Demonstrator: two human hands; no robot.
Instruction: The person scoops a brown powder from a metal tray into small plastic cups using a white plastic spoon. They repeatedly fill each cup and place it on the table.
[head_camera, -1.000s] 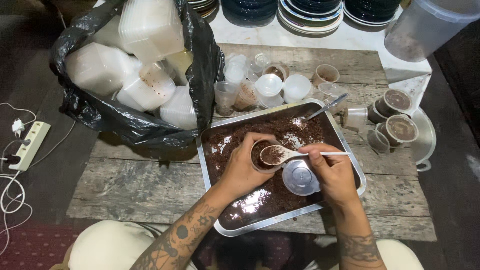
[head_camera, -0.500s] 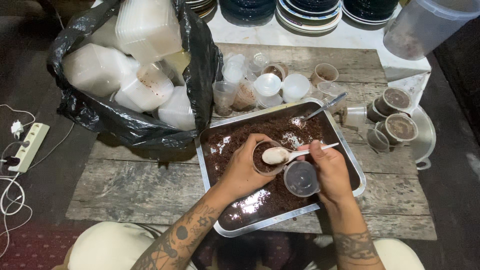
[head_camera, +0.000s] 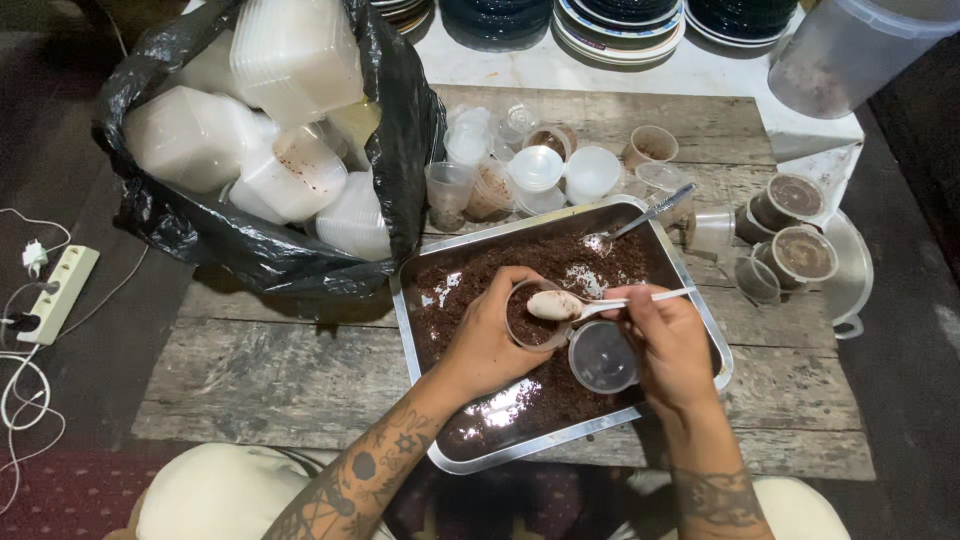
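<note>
Left hand fingers wrapped round small plastic cup over metal tray of brown crumbs. Right hand fingers pinching white spoon over cup, lid tucked under. Risk: spoon tilts, load drops outside cup; lid slips into crumbs.

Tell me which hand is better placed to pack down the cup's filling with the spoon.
Likely the right hand: it grips the spoon, whose bowl sits over the cup. The left hand is wrapped around that cup above the tray.
</note>
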